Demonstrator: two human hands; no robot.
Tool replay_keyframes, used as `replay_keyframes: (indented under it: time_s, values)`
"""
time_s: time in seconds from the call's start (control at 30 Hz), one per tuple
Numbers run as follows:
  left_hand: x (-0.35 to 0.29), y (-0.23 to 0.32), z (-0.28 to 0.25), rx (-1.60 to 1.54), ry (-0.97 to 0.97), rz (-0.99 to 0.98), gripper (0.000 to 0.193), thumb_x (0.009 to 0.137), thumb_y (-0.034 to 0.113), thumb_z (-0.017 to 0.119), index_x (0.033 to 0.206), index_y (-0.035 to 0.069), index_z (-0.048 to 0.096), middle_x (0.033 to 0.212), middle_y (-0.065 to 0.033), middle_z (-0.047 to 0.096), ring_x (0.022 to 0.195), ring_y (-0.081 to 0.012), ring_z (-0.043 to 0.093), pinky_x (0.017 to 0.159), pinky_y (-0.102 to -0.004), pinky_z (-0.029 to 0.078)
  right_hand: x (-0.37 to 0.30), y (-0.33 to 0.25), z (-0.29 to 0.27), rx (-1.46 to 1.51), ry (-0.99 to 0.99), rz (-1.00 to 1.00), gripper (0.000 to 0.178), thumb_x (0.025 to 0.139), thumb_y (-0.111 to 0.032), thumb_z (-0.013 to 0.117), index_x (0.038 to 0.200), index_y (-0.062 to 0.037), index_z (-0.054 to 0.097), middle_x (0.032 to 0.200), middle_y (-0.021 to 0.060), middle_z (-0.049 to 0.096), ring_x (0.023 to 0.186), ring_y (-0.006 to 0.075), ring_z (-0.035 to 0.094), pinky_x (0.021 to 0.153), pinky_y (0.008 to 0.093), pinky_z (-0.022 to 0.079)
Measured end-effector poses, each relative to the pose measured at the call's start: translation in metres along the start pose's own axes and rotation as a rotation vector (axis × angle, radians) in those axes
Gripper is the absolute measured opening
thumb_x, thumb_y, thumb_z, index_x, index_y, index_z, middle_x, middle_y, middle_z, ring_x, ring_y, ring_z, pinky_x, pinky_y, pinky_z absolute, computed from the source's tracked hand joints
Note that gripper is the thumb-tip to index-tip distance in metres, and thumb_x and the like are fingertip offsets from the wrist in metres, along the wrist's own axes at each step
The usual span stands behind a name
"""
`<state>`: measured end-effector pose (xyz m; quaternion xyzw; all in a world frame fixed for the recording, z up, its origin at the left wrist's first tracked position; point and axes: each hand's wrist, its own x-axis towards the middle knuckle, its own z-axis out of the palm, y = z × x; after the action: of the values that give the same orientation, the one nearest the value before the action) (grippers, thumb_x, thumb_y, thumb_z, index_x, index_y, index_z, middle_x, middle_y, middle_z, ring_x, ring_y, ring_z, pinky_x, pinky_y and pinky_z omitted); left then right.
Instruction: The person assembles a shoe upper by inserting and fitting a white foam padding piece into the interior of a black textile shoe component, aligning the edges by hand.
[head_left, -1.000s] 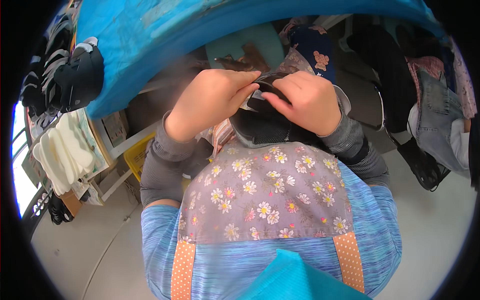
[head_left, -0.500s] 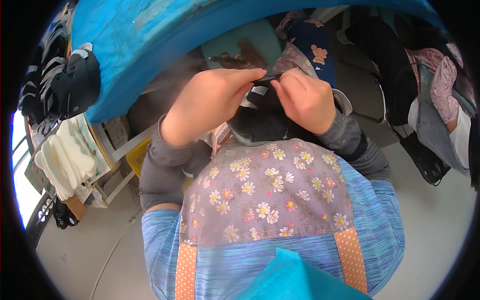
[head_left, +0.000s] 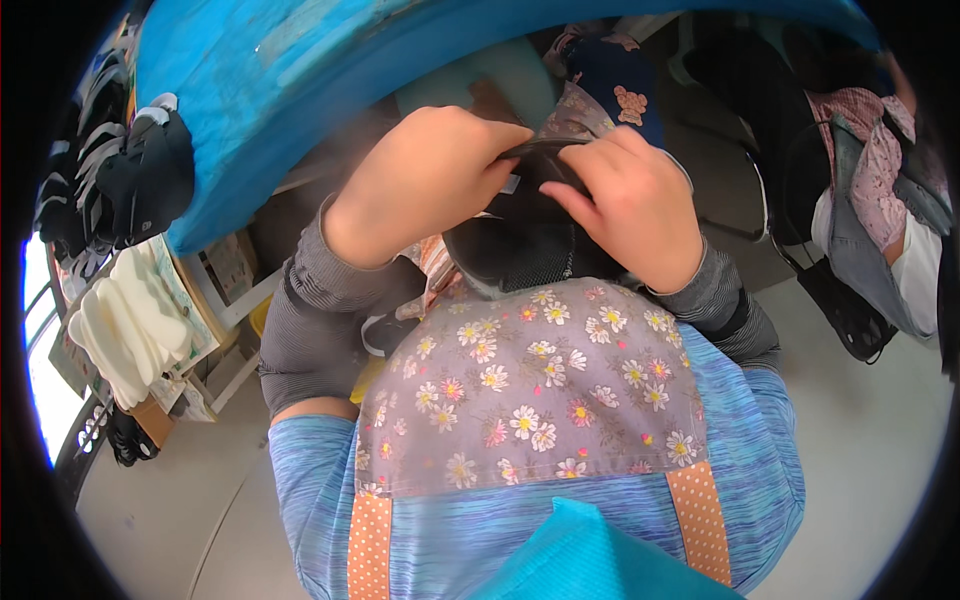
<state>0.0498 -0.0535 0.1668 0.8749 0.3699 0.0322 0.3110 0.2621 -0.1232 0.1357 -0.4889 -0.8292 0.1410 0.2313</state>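
Above my lap I hold a black shoe upper, or a piece much like one, with a mesh part along its near side. A small white label shows inside it, partly hidden by my left hand. That hand is closed, its thumb and forefinger pinching the far left edge. My right hand has its fingers curled over the far right edge, while its thumb stands apart from them over the opening. Between both hands the dark rim stretches in a curve. What the hidden fingertips do behind the rim cannot be seen.
A blue-covered table curves across the far side. At left hang several black uppers above a stack of white foam pieces. A teal stool seat stands beyond my hands. Clothed legs show at right. My floral apron covers my lap.
My hands have drawn slightly apart, the right one shifting right and nearer, its thumb lifting from its fingers. The upper's opening shows wider. Less of the white label is visible.
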Motion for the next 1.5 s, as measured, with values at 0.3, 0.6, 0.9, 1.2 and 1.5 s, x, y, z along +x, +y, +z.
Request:
replay_keyframes:
  time_s: [0.3, 0.6, 0.9, 1.2, 1.5]
  values:
    - [-0.006, -0.007, 0.002, 0.003, 0.032, -0.015, 0.030, 0.085, 0.007, 0.063, 0.115, 0.007, 0.069, 0.089, -0.0184, 0.069, 0.077, -0.0355, 0.065, 0.070, -0.0388, 0.052, -0.010, -0.006, 0.027, 0.067, -0.107, -0.219, 0.009, 0.079, -0.015, 0.061, 0.078, -0.0082, 0.056, 0.080, 0.0046, 0.054, 0.075, 0.0200, 0.059, 0.064, 0.0326, 0.049]
    - [-0.011, -0.010, -0.002, -0.054, 0.061, 0.102, 0.026, 0.088, 0.007, 0.062, 0.113, 0.007, 0.068, 0.093, -0.0165, 0.069, 0.082, -0.0360, 0.064, 0.073, -0.0395, 0.052, -0.008, 0.005, 0.031, 0.101, 0.199, -0.041, 0.021, 0.087, -0.011, 0.068, 0.073, -0.0048, 0.053, 0.066, 0.0073, 0.052, 0.054, 0.0248, 0.057, 0.048, 0.0337, 0.046]
    - [-0.007, -0.017, 0.007, 0.054, 0.042, 0.072, 0.024, 0.089, 0.012, 0.064, 0.112, 0.006, 0.069, 0.093, -0.0176, 0.069, 0.079, -0.0373, 0.065, 0.071, -0.0390, 0.053, -0.006, 0.008, 0.032, -0.006, -0.054, -0.426, 0.017, 0.078, -0.015, 0.068, 0.072, -0.0087, 0.053, 0.072, 0.0042, 0.055, 0.063, 0.0185, 0.059, 0.051, 0.0309, 0.047]
    - [-0.009, -0.015, 0.001, -0.035, 0.097, 0.119, 0.017, 0.087, 0.011, 0.067, 0.102, 0.004, 0.071, 0.091, -0.0167, 0.070, 0.079, -0.0361, 0.065, 0.071, -0.0377, 0.054, -0.003, 0.007, 0.032, -0.026, 0.208, -0.072, 0.022, 0.084, -0.016, 0.070, 0.070, -0.0084, 0.056, 0.063, 0.0039, 0.053, 0.056, 0.0201, 0.058, 0.049, 0.0318, 0.045]
    - [0.001, -0.001, -0.007, 0.275, -0.058, 0.169, 0.018, 0.087, 0.018, 0.069, 0.100, 0.007, 0.072, 0.083, -0.0124, 0.066, 0.074, -0.0328, 0.063, 0.064, -0.0387, 0.050, -0.001, 0.007, 0.033, -0.009, 0.231, -0.151, 0.023, 0.085, -0.020, 0.071, 0.070, -0.0093, 0.057, 0.063, 0.0030, 0.054, 0.056, 0.0196, 0.058, 0.049, 0.0313, 0.045]
